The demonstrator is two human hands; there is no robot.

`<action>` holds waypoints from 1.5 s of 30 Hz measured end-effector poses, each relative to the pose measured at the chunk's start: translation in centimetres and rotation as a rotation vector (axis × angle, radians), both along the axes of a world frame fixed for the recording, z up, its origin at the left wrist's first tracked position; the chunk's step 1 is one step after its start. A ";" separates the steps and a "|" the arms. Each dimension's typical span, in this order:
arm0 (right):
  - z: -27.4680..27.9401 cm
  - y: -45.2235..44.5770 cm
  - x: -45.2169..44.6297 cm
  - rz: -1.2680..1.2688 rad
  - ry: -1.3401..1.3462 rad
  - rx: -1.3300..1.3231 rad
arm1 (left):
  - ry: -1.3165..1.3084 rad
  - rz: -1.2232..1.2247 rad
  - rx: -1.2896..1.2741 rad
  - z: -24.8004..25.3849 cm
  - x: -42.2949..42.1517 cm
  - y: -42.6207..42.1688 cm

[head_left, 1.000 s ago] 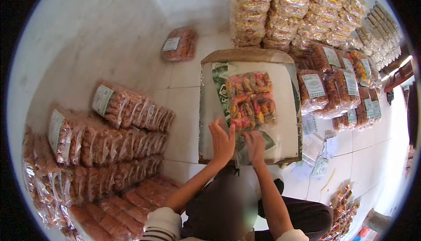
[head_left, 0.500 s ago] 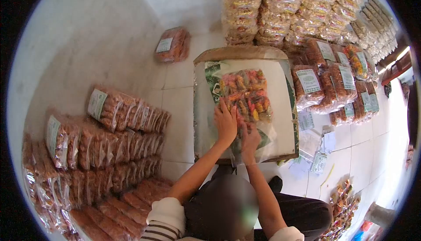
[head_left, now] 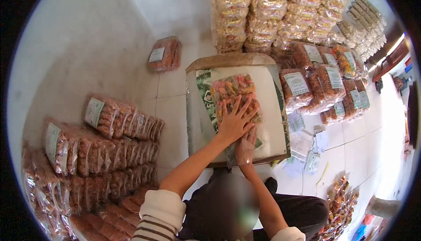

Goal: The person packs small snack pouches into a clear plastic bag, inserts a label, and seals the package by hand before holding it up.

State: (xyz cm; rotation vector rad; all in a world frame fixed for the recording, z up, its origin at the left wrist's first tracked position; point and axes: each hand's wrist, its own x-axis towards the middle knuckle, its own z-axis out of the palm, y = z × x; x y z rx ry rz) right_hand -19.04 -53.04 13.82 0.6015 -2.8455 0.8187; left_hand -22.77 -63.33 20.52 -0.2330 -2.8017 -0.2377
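Note:
A clear bag of red, yellow and green snack pieces lies on a low white-topped stand. My left hand presses flat on the lower part of the bag, fingers spread. Just below and to the right, my right hand lies palm-side up at the bag's near end, its fingers extended and its wrist beneath clear plastic. Both hands touch or nearly touch. Green printed film shows along the bag's left side.
Stacked brown snack packs stand at the left, and one pack lies on the floor behind. Labelled packs and tall stacks of pale snack bags are at the right and back. Loose labels lie on the tiles.
My left hand has moved forward and right onto the bag, its fingers now spread over it. My right hand has turned and lies at the bag's near end. The view has shifted.

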 end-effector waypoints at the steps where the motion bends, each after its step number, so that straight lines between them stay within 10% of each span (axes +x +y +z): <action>1: 0.3 0.4 -0.1 -0.008 0.016 0.000 | 0.016 -0.008 0.000 0.0 0.0 0.1; 10: 4.3 13.8 -0.1 0.605 0.090 0.254 | -0.325 -0.027 0.018 0.6 -1.0 -0.5; 13: 7.1 18.7 -1.2 0.452 -0.325 0.598 | -0.335 -0.001 -0.025 3.9 -0.8 3.0; 20: 15.0 33.9 -3.9 0.061 0.038 0.316 | -0.280 -0.737 0.414 10.4 -2.4 20.0; 26: 23.0 38.7 1.5 -0.269 0.030 0.121 | -0.285 -0.772 0.607 16.3 1.1 29.2; 41: -6.6 47.4 3.2 -0.628 -0.490 -0.257 | -0.918 -0.409 0.562 -13.2 -2.2 35.3; 45: -12.6 44.5 1.2 -0.785 -0.314 -0.148 | -0.402 -0.639 0.205 -17.2 -1.3 38.5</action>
